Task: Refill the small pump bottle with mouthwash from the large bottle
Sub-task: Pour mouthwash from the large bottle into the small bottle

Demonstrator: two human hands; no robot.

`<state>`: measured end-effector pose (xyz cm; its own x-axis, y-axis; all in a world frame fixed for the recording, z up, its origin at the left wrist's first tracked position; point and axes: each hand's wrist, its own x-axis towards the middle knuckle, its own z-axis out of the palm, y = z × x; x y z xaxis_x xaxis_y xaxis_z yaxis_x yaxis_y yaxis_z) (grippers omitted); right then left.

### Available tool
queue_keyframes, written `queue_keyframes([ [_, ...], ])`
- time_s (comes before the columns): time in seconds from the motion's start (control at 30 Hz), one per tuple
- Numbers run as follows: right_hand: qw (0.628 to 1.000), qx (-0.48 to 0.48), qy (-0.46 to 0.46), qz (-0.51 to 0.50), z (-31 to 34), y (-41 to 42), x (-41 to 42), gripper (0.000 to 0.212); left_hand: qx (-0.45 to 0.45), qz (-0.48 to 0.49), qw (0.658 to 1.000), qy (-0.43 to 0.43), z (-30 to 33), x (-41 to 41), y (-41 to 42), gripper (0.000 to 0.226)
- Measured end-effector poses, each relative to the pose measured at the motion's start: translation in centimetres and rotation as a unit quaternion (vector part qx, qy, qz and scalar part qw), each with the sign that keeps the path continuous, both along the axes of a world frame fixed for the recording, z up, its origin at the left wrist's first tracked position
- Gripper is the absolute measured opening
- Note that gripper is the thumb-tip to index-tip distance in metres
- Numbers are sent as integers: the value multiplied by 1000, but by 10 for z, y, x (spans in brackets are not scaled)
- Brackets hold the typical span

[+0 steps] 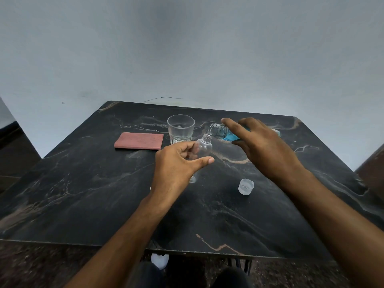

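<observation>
My left hand (176, 163) grips the small bottle (202, 147); my right hand (259, 142) grips the tilted large bottle (223, 133). Beyond my left fingers stand a glass (180, 129) and pink cloth (138, 140); a cap (245, 186) lies below my right wrist.

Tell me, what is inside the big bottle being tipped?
Blue liquid sits in the large bottle, pooled along its lower side; the neck near its open mouth looks clear. The right hand covers the rest of the bottle, so how much remains cannot be seen.
</observation>
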<state>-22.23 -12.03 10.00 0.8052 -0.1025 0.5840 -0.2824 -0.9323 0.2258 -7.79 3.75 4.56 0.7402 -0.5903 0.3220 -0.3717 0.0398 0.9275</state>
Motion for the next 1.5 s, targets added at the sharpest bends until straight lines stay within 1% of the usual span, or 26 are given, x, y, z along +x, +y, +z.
queue_keyframes([
  [0.3, 1000, 2, -2, -1, -1, -2, 0, 66, 0, 2, 1000, -2, -1, 0, -1, 61],
  [0.53, 1000, 15, -8, -4, 1, -2, 0, 67, -9, 3, 1000, 2, -2, 1, -2, 61],
  [0.77, 1000, 8, 1, -4, 0, -1, -1, 66, -10, -6, 1000, 13, -4, 1, -2, 52],
  [0.97, 1000, 0, 1, -4, 0, -2, -1, 68, -11, -3, 1000, 7, -3, 3, -4, 59],
  [1.13, 1000, -6, 0, -3, 4, -6, -1, 65, -12, 0, 1000, 2, -2, 3, -5, 56],
  [1.37, 1000, -18, 9, -9, 5, -8, -2, 71, -15, -2, 1000, 1, -3, 4, -6, 59],
  [1.5, 1000, -12, 18, -17, 6, -9, -2, 75, -15, 1, 1000, -4, -3, 3, -5, 64],
])
